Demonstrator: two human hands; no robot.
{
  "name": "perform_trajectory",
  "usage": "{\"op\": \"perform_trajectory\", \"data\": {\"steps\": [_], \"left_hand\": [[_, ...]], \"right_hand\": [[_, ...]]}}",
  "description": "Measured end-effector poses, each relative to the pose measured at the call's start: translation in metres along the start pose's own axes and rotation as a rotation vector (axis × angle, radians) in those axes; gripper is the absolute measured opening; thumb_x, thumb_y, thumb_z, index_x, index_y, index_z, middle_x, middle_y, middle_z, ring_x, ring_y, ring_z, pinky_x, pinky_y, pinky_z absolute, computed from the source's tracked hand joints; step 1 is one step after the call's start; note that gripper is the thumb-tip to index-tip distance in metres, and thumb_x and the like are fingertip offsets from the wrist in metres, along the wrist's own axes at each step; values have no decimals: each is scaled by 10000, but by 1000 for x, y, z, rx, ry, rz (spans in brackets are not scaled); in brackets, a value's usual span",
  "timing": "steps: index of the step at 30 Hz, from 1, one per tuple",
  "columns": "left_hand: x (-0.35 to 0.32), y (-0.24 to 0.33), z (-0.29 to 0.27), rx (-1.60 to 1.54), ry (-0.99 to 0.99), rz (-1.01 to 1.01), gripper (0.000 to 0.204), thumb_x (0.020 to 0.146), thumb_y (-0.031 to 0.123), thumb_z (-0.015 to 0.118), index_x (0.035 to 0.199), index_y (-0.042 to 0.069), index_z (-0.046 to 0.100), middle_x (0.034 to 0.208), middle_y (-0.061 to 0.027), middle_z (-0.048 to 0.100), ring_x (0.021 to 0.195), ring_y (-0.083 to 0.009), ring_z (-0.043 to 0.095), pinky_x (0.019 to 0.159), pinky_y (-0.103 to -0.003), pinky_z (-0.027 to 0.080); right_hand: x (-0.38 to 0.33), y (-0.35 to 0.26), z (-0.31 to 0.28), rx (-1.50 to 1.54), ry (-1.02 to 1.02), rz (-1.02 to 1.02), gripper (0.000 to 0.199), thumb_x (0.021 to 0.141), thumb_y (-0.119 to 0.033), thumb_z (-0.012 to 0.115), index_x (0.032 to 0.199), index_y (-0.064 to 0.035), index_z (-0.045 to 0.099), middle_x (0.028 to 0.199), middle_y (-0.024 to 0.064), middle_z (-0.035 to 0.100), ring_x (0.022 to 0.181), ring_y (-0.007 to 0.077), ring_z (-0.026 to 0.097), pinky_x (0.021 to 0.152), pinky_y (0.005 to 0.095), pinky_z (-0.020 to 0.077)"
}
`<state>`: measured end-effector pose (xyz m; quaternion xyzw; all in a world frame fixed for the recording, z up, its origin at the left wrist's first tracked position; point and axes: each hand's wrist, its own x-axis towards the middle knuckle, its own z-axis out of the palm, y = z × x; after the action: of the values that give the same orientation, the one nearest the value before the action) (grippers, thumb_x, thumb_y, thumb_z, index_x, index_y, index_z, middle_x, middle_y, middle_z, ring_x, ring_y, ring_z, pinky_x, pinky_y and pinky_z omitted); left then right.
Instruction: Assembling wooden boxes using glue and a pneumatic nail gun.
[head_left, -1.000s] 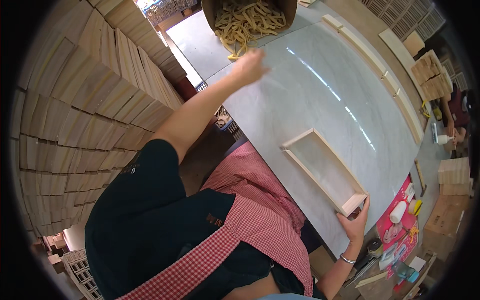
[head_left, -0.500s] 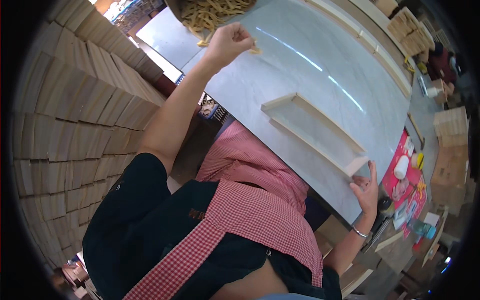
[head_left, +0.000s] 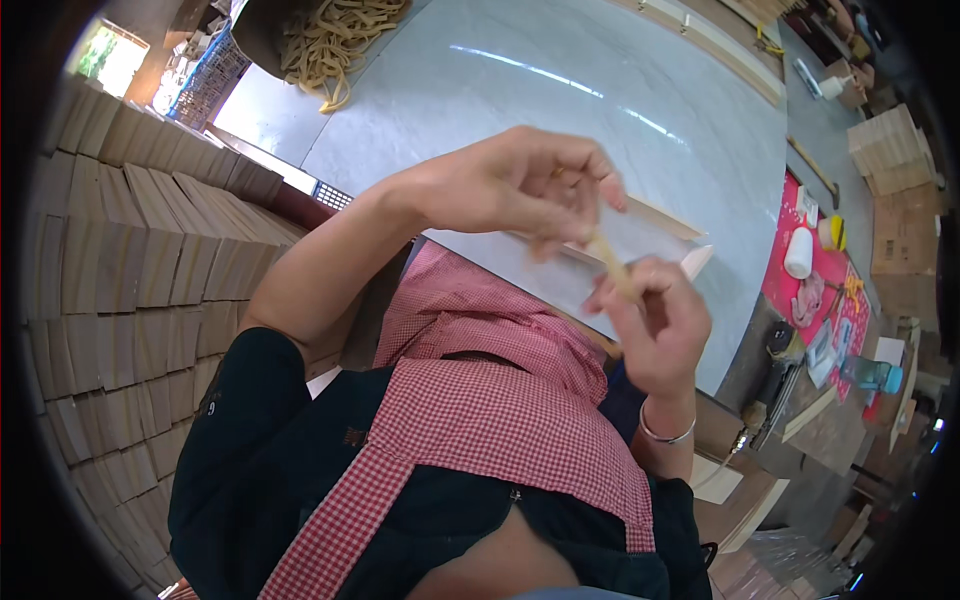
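Window (head_left: 113, 58): Daylight is admitted at the far upper left, where greenery is glimpsed outside.
Left side: Wooden boards (head_left: 110, 235) are stacked in wall-like tiers.
Tabletop (head_left: 440, 110): A grey, marble-veined surface is crossed by bright streaks of reflected light (head_left: 525, 70).
Side bench (head_left: 798, 115): A red mat (head_left: 788, 218) is spread near the tabletop's right edge.
Far right: Pale wood panels (head_left: 888, 150) are piled next to a brown cardboard carton (head_left: 905, 235).

Stacked wooden pieces (head_left: 130, 240) filled the left side, with a blue crate (head_left: 205, 80) beyond them. At right, a white container (head_left: 798, 253) and a yellow roll (head_left: 831, 233) sat on a red sheet (head_left: 784, 217), near a wooden-handled tool (head_left: 814, 168). A cardboard box (head_left: 905, 232) stood farther right.
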<state>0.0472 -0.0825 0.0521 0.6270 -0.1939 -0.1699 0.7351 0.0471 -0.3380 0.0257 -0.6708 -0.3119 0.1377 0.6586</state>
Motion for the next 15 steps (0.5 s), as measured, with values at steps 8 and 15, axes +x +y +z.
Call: {"op": "perform_trajectory", "data": {"steps": [8,15], "left_hand": [[-36,-19,-33,422,-247,-14,343,848,374,806,779,49,722,612,3,579,488,-132,433,505,-256,349],[-34,-43,-144,1465,99,44,546,905,591,651,749,80,541,787,-24,545,821,-227,557,1106,-482,336]], "right_hand": [[-6,-12,-27,-414,-422,-181,234,815,-252,830,777,-129,635,702,-37,589,644,147,496,892,346,426],[6,67,-182,-1012,-108,76,563,657,-509,893,743,-137,479,705,-34,466,746,205,511,1018,427,381]]}}
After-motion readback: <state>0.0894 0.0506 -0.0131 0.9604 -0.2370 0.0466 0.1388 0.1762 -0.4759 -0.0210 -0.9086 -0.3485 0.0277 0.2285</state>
